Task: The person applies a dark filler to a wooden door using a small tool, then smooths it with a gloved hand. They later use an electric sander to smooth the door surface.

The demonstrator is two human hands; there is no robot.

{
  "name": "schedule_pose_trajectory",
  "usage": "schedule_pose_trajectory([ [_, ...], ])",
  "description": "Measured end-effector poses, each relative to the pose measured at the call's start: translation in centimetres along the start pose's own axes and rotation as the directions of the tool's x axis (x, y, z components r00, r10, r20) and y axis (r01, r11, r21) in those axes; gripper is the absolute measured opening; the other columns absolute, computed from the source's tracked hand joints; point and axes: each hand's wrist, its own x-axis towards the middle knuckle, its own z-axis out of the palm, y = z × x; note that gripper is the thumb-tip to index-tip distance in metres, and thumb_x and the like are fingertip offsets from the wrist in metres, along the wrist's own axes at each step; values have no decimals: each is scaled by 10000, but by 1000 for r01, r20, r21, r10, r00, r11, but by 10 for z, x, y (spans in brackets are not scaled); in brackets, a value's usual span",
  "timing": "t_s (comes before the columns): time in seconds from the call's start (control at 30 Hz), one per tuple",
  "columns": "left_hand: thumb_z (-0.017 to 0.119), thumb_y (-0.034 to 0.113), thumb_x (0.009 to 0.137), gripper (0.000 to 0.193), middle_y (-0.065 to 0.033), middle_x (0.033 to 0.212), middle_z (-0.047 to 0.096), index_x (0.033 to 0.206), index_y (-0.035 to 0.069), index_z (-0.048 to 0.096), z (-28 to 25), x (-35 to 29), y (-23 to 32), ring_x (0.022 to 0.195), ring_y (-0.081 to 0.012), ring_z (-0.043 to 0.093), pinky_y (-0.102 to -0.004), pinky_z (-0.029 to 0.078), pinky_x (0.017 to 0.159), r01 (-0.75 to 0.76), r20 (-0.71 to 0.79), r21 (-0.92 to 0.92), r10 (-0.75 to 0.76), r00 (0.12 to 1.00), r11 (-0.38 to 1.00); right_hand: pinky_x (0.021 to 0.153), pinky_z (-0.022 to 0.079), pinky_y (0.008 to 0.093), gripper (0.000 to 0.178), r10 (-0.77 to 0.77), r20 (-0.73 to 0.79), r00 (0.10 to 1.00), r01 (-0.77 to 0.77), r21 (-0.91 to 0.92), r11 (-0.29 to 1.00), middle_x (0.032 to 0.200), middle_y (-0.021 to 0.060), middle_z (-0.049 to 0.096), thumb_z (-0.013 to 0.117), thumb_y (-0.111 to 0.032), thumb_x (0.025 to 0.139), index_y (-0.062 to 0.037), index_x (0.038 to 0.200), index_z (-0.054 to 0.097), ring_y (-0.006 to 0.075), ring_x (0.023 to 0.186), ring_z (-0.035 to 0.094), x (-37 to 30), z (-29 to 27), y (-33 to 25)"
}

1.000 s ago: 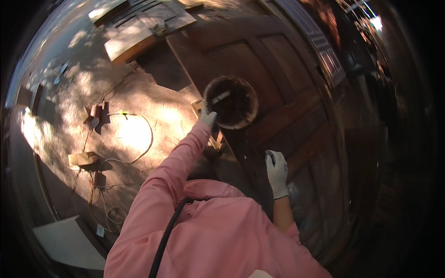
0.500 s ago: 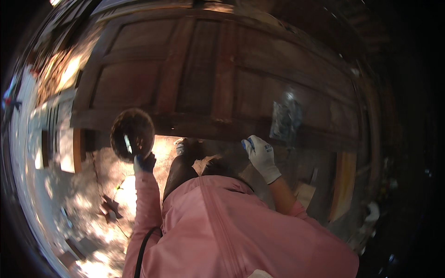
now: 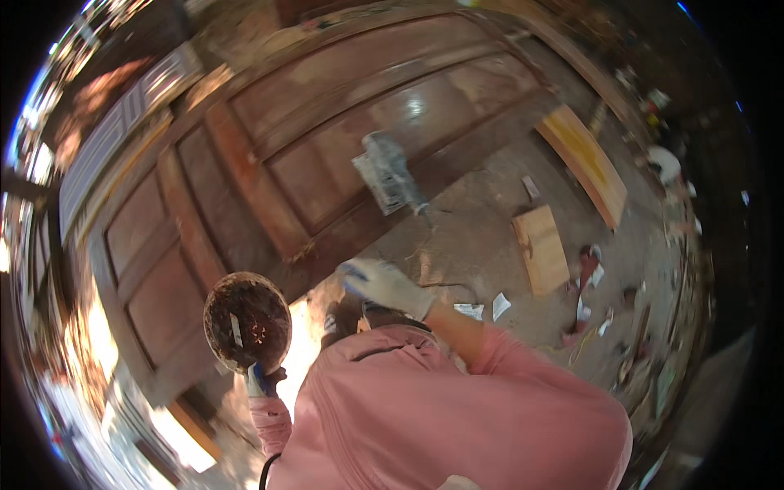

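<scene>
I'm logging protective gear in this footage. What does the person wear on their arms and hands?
Both arms are in loose pink long sleeves. The right hand wears a pale whitish work glove with a touch of blue at the fingertips. The left hand wears a glove showing blue, partly hidden. A thin dark cable runs over the pink garment.

Head-worn fisheye, downward over door [image 3: 327,163]

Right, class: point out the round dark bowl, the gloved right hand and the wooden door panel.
round dark bowl [image 3: 247,321], head view, on its stained inside.
right hand [image 3: 384,283], head view, on the back of the white glove.
wooden door [image 3: 327,155], head view, on a bare reddish panel.
</scene>
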Motion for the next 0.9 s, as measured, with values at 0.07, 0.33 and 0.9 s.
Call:
schedule_pose_trajectory([
  [0.07, 589, 301, 985, 410, -194, 866, 741, 1157, -67, 650, 0, 34, 21, 668, -315, 738, -415, 637, 582, 38, 162, 6, -38, 986, 999, 932, 534, 464, 522, 67, 52, 996, -75, 166, 983, 1153, 214, 718, 607, -450, 1022, -61, 1368, 567, 373, 1078, 699, 8, 22, -15],
  [0.33, 543, 244, 1008, 316, -129, 752, 717, 1051, -39, 674, 97, 93, 69, 569, -221, 692, -327, 589, 517, -73, 576, 374, -170, 799, 925, 690, 539, 314, 440, 387, -43, 921, -289, 590, 754, 934, 46, 672, 597, -215, 995, -13, 1381, 536, 134, 765, 621, -41, 68, -6],
  [0.9, 699, 300, 970, 804, -223, 1604, 397, 1591, -12, 293, 207, 182, 31, 1488, -362, 366, -456, 339, 1202, -894, 929, 367, -42, 369, 257, 720, 593, 448, 183, 987, -129, -99, 669, 726, 162, 914, 111, 677, 626, -110, 898, -95, 1077, 660, 264, 861, 685, -355, 221, 31],
])
